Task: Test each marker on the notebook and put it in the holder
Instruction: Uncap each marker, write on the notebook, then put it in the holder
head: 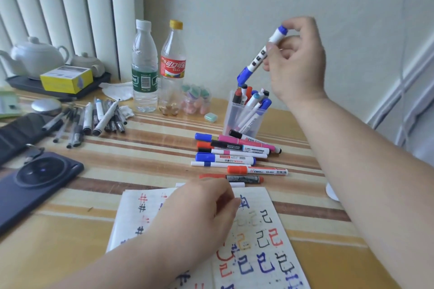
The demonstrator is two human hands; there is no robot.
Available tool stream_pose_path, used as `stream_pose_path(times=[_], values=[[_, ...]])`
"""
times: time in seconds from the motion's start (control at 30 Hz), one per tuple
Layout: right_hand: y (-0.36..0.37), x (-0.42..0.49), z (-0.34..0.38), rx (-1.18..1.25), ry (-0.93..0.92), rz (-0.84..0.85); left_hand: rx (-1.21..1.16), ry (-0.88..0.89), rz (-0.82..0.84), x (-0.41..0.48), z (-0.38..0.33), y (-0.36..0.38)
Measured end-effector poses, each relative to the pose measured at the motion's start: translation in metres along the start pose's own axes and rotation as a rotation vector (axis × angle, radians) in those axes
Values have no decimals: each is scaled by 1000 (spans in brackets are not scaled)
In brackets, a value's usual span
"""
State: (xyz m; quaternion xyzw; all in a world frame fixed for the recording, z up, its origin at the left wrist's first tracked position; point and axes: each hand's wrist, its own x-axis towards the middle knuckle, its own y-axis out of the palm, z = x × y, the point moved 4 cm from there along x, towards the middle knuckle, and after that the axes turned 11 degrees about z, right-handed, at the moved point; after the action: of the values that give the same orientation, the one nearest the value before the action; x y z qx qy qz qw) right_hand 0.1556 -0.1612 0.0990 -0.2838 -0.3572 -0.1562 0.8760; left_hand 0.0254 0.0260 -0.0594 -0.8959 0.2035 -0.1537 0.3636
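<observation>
Marker (259,55) tilted, cap down-left toward holder (231,122), right hand (296,61) grip pinching it, left hand (195,213) loose.

Capped blue marker (261,54) tilts cap-down above the clear, marker-filled holder (237,115).

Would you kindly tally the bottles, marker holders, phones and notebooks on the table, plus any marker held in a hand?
Bottles: 2, white-capped bottle and yellow-capped bottle
Marker holder: 1
Phone: 1
Notebook: 1
Markers held: 1, blue marker in the right hand
Total: 6
</observation>
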Motion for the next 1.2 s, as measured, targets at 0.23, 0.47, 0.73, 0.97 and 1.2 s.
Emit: stream_pose_path(times=[0.23,0.47,0.73,0.97,1.2], values=[[31,2,-21,-278,-29,168,-1,26,-3,0,0,0],[43,-7,-44,-690,301,581,17,25,0,-1,-3,-1],[1,-72,-13,-366,96,335,9,4,0,-1,-4,-1],[8,-166,-16,-611,267,934,-13,-44,-16,-3,-4,-3],[7,-177,-23,-624,194,873,-66,-118,-108,-4,1,-12]])
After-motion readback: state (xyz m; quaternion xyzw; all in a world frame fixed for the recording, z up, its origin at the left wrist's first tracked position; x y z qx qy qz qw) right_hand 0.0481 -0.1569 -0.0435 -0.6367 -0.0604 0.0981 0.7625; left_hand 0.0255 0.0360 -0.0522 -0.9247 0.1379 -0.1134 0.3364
